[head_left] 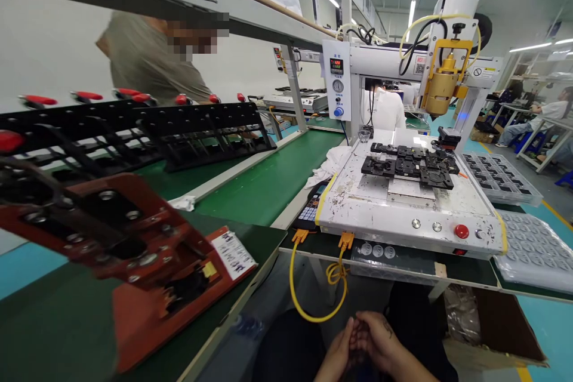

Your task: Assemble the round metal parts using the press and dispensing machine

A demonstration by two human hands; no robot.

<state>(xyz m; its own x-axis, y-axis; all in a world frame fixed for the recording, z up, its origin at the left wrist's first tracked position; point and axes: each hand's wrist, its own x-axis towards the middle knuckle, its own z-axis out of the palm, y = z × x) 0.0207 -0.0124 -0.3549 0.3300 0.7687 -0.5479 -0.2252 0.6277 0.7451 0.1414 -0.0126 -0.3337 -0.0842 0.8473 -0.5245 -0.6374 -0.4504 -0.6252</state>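
Observation:
My left hand (341, 346) and my right hand (377, 337) rest together low in the view, between my dark-clothed legs. Their fingers meet and partly hide one another, and no object shows in them. Above them hangs a yellow cable (293, 286) from the front of a white dispensing machine (358, 215). Black fixtures (407, 164) sit on the machine's bed, below a gold-coloured head (441, 92). At the left, a red clamp fixture (147, 322) with a white label stands on a dark green surface.
Black racks with red-tipped clamps (201, 125) line the left side, with a person behind them. A green conveyor (273, 167) runs beside the machine. Clear trays (532, 250) lie at the right, above an open cardboard box (505, 334).

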